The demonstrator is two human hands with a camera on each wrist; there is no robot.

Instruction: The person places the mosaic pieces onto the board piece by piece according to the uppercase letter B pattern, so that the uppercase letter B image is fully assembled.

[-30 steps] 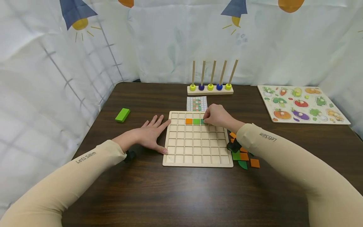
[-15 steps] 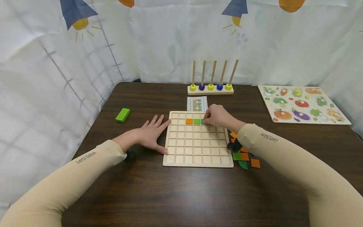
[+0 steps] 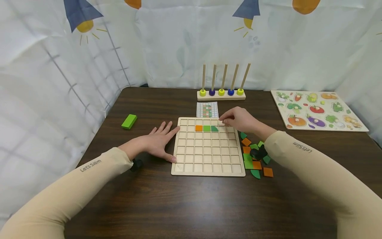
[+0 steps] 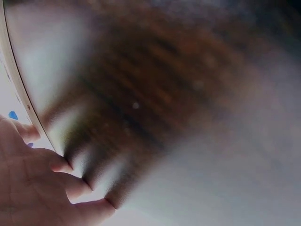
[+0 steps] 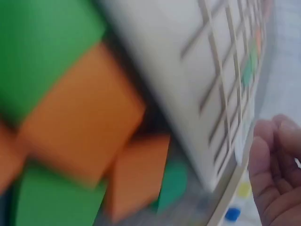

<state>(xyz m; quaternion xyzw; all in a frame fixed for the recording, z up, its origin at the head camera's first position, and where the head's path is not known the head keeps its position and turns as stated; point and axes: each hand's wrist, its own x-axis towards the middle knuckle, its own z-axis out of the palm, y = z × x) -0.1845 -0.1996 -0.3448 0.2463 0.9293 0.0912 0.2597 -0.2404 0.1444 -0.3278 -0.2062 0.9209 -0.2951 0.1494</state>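
A wooden grid board [image 3: 209,150] lies flat on the dark table. In its second row sit an orange square tile [image 3: 199,128], a light green square tile [image 3: 207,128] and a dark green quarter-circle tile [image 3: 214,128], side by side. My left hand [image 3: 155,142] rests spread at the board's left edge, thumb and index finger touching it. Above the board's upper right part is my right hand [image 3: 240,119], fingers loosely bent. The right wrist view shows nothing between the fingers of that hand [image 5: 280,174].
Several orange and green tiles [image 3: 248,161] lie loose along the board's right side. Behind the board is a printed grid card [image 3: 207,114], then a peg stand [image 3: 221,95] with coloured rings. A vegetable puzzle board [image 3: 319,109] lies at back right, a green block [image 3: 129,121] at left.
My right hand has let go of the dark green quarter-circle tile and moved right, leaving it in full view in its cell. My left hand has stayed put.
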